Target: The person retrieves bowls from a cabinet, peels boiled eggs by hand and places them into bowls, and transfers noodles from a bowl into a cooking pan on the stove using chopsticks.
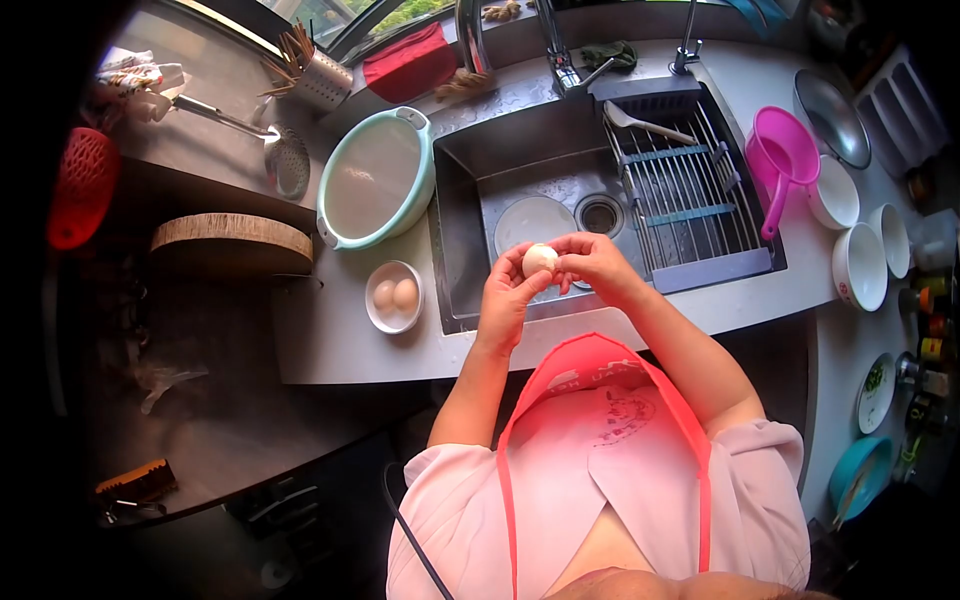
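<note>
Over the near side of the sink, my left hand (506, 297) is closed around a pale egg (540, 260). My right hand (600, 262) pinches at the egg's right side with its fingertips. The egg looks whitish with a smooth patch; how much shell is on it I cannot make out. Below the hands, a round white plate (530, 222) lies on the sink floor beside the drain (600, 214). Left of the sink, a white bowl (396, 326) holds two eggs (404, 294).
A mint-green basin with a strainer (340, 236) stands left of the sink (470, 180). A rack (690, 185) with a white spoon (640, 122) spans the sink's right side. Farther right are a pink dipper (785, 145) and white bowls (860, 265). A round chopping block (232, 240) stands left.
</note>
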### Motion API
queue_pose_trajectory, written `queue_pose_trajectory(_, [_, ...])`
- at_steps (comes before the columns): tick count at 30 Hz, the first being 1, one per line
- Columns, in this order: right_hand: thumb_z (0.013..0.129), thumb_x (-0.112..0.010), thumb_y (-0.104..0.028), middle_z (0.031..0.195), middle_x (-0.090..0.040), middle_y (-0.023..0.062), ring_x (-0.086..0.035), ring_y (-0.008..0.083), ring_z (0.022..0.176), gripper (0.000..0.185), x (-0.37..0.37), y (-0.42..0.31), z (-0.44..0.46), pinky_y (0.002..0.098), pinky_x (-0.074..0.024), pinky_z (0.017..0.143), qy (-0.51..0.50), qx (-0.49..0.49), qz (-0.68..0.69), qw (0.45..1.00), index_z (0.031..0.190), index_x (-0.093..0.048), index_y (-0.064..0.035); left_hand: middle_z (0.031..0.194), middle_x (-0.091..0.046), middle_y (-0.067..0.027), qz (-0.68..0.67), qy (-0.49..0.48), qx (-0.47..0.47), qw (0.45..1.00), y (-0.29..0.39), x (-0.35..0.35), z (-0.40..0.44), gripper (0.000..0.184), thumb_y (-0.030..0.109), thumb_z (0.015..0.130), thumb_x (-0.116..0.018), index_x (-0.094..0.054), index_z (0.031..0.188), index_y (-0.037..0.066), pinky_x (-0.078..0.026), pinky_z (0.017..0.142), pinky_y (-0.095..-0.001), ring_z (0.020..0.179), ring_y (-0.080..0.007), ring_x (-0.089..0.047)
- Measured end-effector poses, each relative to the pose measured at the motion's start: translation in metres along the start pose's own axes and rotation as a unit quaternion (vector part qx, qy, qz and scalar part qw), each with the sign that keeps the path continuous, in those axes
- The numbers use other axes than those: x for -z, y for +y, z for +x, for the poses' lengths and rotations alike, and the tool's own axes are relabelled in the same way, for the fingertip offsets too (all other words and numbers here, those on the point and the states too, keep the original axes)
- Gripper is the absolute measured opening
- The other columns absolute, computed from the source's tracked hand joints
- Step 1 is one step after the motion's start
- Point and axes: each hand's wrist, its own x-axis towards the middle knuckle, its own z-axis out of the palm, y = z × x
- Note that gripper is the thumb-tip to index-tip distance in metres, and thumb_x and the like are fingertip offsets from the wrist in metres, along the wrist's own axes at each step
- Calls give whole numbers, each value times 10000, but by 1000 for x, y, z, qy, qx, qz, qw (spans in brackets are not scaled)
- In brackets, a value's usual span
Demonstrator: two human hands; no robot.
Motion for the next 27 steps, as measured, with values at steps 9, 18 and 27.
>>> queue_pose_trajectory(9, [690, -547, -35, 808, -613, 123, -587, 142, 651, 300, 4, 7, 4, 253, -491, 527, 13, -12, 5, 1000, 965, -588, 78, 1066, -558, -87, 29, 1, 26, 999, 3, 1, 2, 433, 49, 786, -635, -452, 1175, -3, -458, 774, -255, 941, -149, -547])
queue_pose_trajectory(18, [752, -565, -85, 835, -601, 123, -593, 151, 670, 285, 7, 7, 6, 266, -518, 548, 2, -26, 117, 993, 991, -567, 71, 984, -600, -71, 19, -18, 38, 999, 15, -2, 3, 382, 102, 807, -622, -483, 1149, 8, -459, 740, -242, 882, -139, -583])
queue_pose_trajectory(27, [787, -579, -118, 836, -598, 115, -591, 144, 676, 275, 8, 1, 4, 262, -521, 549, 1, -23, 94, 995, 988, -567, 69, 977, -604, -69, -41, -37, 57, 997, 18, -3, 1, 399, 128, 813, -622, -477, 1166, 9, -454, 778, -253, 899, -148, -586])
